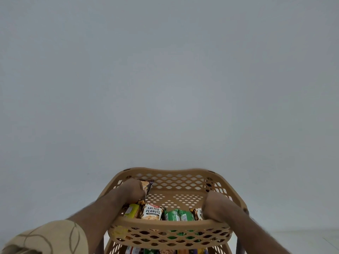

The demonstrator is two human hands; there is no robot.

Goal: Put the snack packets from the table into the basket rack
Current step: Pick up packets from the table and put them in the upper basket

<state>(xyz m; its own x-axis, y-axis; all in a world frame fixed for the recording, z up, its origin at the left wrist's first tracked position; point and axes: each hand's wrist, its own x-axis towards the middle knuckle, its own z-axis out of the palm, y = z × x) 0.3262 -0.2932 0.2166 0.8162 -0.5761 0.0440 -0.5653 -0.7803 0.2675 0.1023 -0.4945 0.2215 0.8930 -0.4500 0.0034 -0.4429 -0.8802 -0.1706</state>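
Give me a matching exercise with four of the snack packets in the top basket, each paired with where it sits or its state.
Things:
1. Dark snack packet with a biscuit picture
2. White Salted Peanuts packet
3. Green packets
4. Yellow-green packet

Places or states:
A. Leftmost in the front row
B. Held up by the left hand
C. Right of the peanuts packet
D. Between the yellow-green and green packets

Pairs: 1-B, 2-D, 3-C, 4-A

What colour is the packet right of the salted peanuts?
Green packet, clearest in the head view.
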